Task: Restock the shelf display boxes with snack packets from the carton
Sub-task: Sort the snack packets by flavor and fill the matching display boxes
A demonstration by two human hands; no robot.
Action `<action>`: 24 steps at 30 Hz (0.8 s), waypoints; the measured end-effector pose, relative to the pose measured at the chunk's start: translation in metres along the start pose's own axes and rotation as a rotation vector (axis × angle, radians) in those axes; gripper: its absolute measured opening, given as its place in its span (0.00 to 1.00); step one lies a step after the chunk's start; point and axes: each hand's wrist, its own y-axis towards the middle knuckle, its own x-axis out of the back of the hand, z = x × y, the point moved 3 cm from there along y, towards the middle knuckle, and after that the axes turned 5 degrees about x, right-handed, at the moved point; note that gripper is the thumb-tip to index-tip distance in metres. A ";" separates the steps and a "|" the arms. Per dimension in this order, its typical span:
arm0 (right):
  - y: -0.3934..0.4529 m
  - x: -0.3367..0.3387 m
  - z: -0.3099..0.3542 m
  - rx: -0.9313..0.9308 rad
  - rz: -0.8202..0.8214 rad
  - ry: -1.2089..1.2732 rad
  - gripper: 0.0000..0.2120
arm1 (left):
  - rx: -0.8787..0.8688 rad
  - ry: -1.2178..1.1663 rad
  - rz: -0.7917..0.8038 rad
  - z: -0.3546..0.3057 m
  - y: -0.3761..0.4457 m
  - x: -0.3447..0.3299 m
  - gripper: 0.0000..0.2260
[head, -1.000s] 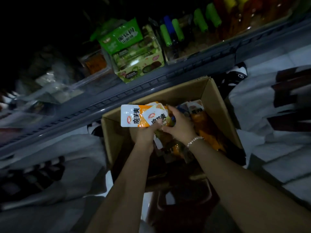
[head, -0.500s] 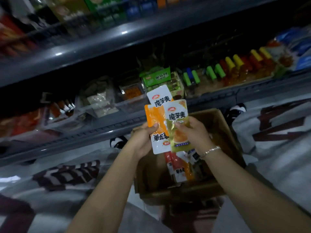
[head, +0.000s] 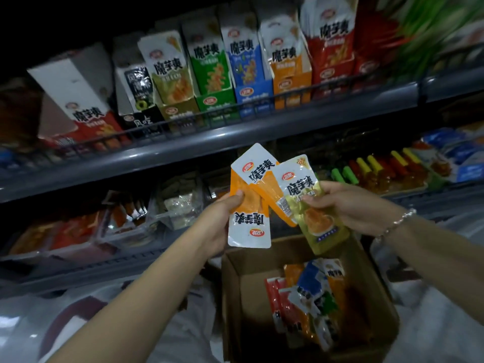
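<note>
My left hand (head: 218, 221) grips orange-and-white snack packets (head: 248, 224), one upside down and one fanned out above it. A yellow-green packet (head: 311, 205) sits in my right hand (head: 348, 205), which has a bracelet on its wrist. Both hands hover above the open brown carton (head: 235, 297), where several mixed packets (head: 306, 302) lie. On the upper shelf stand the display boxes: olive (head: 172, 74), green (head: 209, 64), blue (head: 248, 61), orange (head: 290, 64) and red (head: 332, 48), each with upright packets.
A tilted white-and-red box (head: 78, 100) leans at the upper shelf's left end. The grey shelf edge (head: 183, 145) runs across above my hands. The lower shelf holds clear trays of snacks (head: 178, 203) and coloured tubes (head: 379, 169). The floor is patterned white and dark red.
My view has tilted up from the carton to the upper shelf. Both hands have risen out of the carton with the packets and now hold them apart, fanned.
</note>
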 end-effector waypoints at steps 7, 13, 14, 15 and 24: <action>0.019 0.022 0.031 -0.009 0.150 -0.231 0.06 | 0.043 -0.113 0.183 -0.025 -0.003 0.000 0.31; 0.029 0.019 0.039 0.141 0.206 -0.656 0.04 | 0.146 0.116 0.285 -0.019 0.007 0.003 0.22; 0.032 0.016 0.040 0.186 0.192 -0.725 0.05 | 0.144 0.150 0.292 -0.016 0.008 0.002 0.17; 0.035 0.013 0.040 0.231 0.162 -0.754 0.06 | 0.135 0.180 0.305 -0.013 0.009 0.000 0.14; 0.042 -0.007 0.038 0.421 -0.193 -0.444 0.09 | 0.089 0.229 0.381 -0.013 0.014 -0.007 0.27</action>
